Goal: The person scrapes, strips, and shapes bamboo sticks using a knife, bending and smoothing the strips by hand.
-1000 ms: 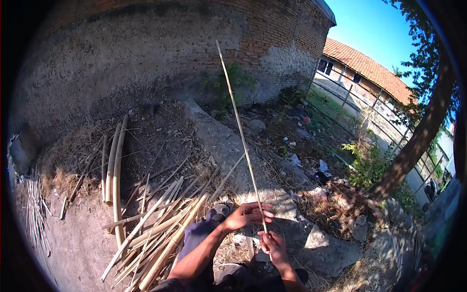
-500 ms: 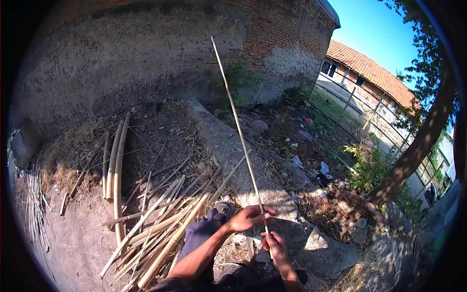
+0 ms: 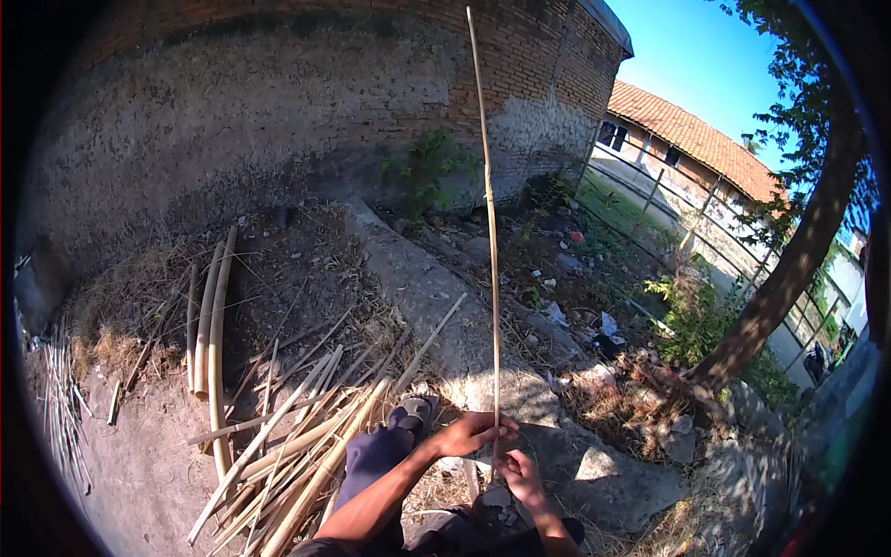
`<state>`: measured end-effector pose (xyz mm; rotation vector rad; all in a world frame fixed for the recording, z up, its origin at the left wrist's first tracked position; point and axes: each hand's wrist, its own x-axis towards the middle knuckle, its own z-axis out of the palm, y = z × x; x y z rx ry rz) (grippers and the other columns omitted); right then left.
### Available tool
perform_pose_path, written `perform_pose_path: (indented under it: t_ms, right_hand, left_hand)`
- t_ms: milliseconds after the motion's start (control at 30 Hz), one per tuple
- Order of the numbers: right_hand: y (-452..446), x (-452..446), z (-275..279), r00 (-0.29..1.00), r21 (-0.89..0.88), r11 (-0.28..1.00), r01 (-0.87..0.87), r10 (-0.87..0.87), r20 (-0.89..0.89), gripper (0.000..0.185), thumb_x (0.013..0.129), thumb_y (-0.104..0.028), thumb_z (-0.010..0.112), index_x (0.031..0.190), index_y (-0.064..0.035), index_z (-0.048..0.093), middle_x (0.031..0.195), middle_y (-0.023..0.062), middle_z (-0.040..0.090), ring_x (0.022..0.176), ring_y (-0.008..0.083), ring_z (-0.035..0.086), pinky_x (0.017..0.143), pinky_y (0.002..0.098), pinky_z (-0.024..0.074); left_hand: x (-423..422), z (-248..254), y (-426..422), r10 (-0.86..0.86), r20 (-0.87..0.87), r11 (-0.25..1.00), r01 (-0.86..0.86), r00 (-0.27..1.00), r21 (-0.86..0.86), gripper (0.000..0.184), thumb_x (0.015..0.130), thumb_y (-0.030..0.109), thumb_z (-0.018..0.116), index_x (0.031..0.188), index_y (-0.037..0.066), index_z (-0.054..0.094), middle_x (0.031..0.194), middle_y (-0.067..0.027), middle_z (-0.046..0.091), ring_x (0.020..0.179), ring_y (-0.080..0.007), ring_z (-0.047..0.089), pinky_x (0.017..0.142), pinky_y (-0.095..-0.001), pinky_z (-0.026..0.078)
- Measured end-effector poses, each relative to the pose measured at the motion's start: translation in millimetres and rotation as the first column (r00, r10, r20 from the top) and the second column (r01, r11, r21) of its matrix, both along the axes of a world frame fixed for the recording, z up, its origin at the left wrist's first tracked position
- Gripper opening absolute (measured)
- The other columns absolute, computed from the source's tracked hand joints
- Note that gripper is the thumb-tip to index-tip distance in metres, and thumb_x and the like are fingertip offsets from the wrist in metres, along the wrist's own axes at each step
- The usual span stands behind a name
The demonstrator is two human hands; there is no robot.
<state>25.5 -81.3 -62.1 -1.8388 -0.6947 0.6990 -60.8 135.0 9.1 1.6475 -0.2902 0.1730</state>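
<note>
A long, thin bamboo strip (image 3: 493, 251) stands nearly upright in front of me, its tip reaching the top of the view. My left hand (image 3: 475, 433) is closed around its lower part, with thumb and fingers pinching it. Just below, my right hand (image 3: 521, 473) is closed at the strip's lower end, fingers curled against it. Whether the right hand also has a small tool is too small to make out. Left of my leg (image 3: 376, 459) lies a heap of split bamboo pieces (image 3: 306, 455), fanned out on the ground.
Thicker bamboo poles (image 3: 215, 325) lie left of the heap, and a bundle of thin strips (image 3: 63, 418) lies farther left. A stone ledge (image 3: 408, 288) runs toward the brick wall (image 3: 278, 111). Rubble, litter and a leaning tree trunk (image 3: 789, 297) are on the right.
The bamboo strip has swung from leaning left to nearly upright, its tip rising to the right. Both hands stay on its lower part. The view has shifted slightly.
</note>
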Motion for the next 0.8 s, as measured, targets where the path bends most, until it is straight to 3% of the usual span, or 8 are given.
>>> perform_pose_path:
  t_ms: [33, 67, 100, 167, 233, 500, 633, 800]
  right_hand:
    - [-2, 2, 15, 0.987, -0.224, 0.975, 0.001, 0.035, 0.159, 0.029, 0.097, -0.017, 0.064, 0.122, -0.0038, 0.063, 0.105, 0.0071, 0.070, 0.099, 0.0146, 0.065, 0.091, 0.0293, 0.0490]
    - [-5, 2, 28, 0.970, 0.011, 1.000, 0.003, -0.005, 0.243, 0.030, 0.094, -0.014, 0.066, 0.123, -0.0059, 0.063, 0.112, 0.0095, 0.069, 0.103, 0.0174, 0.065, 0.092, 0.0316, 0.0501]
    - [-3, 8, 34, 0.969, 0.014, 1.000, 0.012, -0.015, 0.247, 0.030, 0.094, -0.014, 0.066, 0.123, -0.0059, 0.063, 0.112, 0.0095, 0.069, 0.103, 0.0174, 0.065, 0.092, 0.0316, 0.0501]
    - [3, 25, 48, 0.919, 0.307, 0.942, 0.138, -0.238, 0.315, 0.029, 0.095, -0.014, 0.065, 0.122, -0.0046, 0.064, 0.119, 0.0111, 0.068, 0.107, 0.0190, 0.065, 0.093, 0.0336, 0.0508]
    - [11, 38, 90, 0.906, 0.480, 0.873, 0.085, -0.268, 0.327, 0.030, 0.095, -0.013, 0.064, 0.123, -0.0021, 0.064, 0.122, 0.0122, 0.068, 0.110, 0.0193, 0.065, 0.096, 0.0350, 0.0506]
    - [59, 33, 292, 0.913, 0.583, 0.812, -0.038, -0.209, 0.350, 0.036, 0.100, -0.022, 0.061, 0.126, 0.0030, 0.062, 0.118, 0.0145, 0.069, 0.111, 0.0202, 0.065, 0.098, 0.0334, 0.0497]
    - [88, 32, 327, 0.933, 0.622, 0.760, -0.190, -0.057, 0.354, 0.037, 0.102, -0.022, 0.060, 0.127, 0.0038, 0.061, 0.120, 0.0137, 0.068, 0.112, 0.0181, 0.064, 0.099, 0.0323, 0.0494]
    - [114, 31, 322, 0.942, 0.622, 0.768, -0.151, -0.079, 0.326, 0.024, 0.096, -0.009, 0.067, 0.116, 0.0043, 0.067, 0.099, 0.0067, 0.073, 0.088, 0.0107, 0.068, 0.081, 0.0247, 0.0542]
  left_hand:
    - [-1, 3, 0, -0.011, 0.005, 1.000, 0.011, 1.000, 0.004, 0.033, 0.106, 0.017, 0.048, 0.132, -0.002, 0.057, 0.117, -0.0129, 0.072, 0.113, -0.0192, 0.065, 0.098, -0.0352, 0.050]
    - [-3, 5, 0, 0.013, 0.014, 1.000, -0.014, 1.000, 0.027, 0.033, 0.106, 0.016, 0.049, 0.132, -0.002, 0.057, 0.116, -0.0128, 0.072, 0.113, -0.0196, 0.066, 0.098, -0.0357, 0.050]
    - [-4, 7, -1, 0.040, 0.023, 0.998, -0.041, 0.999, 0.051, 0.033, 0.106, 0.016, 0.049, 0.132, -0.002, 0.057, 0.116, -0.0128, 0.072, 0.113, -0.0199, 0.066, 0.099, -0.0361, 0.050]
    - [-3, 9, -4, 0.029, 0.046, 1.000, -0.030, 0.999, 0.010, 0.032, 0.105, 0.015, 0.048, 0.132, -0.001, 0.057, 0.117, -0.0127, 0.072, 0.113, -0.0203, 0.066, 0.099, -0.0363, 0.050]
    - [-5, 12, -7, 0.033, 0.032, 0.999, -0.033, 0.999, 0.012, 0.032, 0.105, 0.014, 0.048, 0.131, -0.001, 0.058, 0.117, -0.0124, 0.072, 0.113, -0.0201, 0.066, 0.099, -0.0358, 0.051]
    - [6, 1, -19, -0.036, 0.062, 0.994, 0.030, 0.997, 0.103, 0.031, 0.106, 0.015, 0.048, 0.131, 0.000, 0.059, 0.117, -0.0122, 0.072, 0.115, -0.0210, 0.065, 0.099, -0.0357, 0.050]
    - [10, -8, -26, -0.079, -0.020, 0.993, 0.081, 0.997, 0.089, 0.029, 0.105, 0.014, 0.050, 0.128, 0.000, 0.059, 0.116, -0.0142, 0.070, 0.115, -0.0209, 0.066, 0.100, -0.0356, 0.050]
    - [16, -22, -28, -0.121, -0.028, 0.984, 0.123, 0.992, 0.128, 0.034, 0.105, 0.018, 0.051, 0.135, 0.004, 0.058, 0.118, -0.0120, 0.071, 0.116, -0.0215, 0.065, 0.102, -0.0369, 0.048]
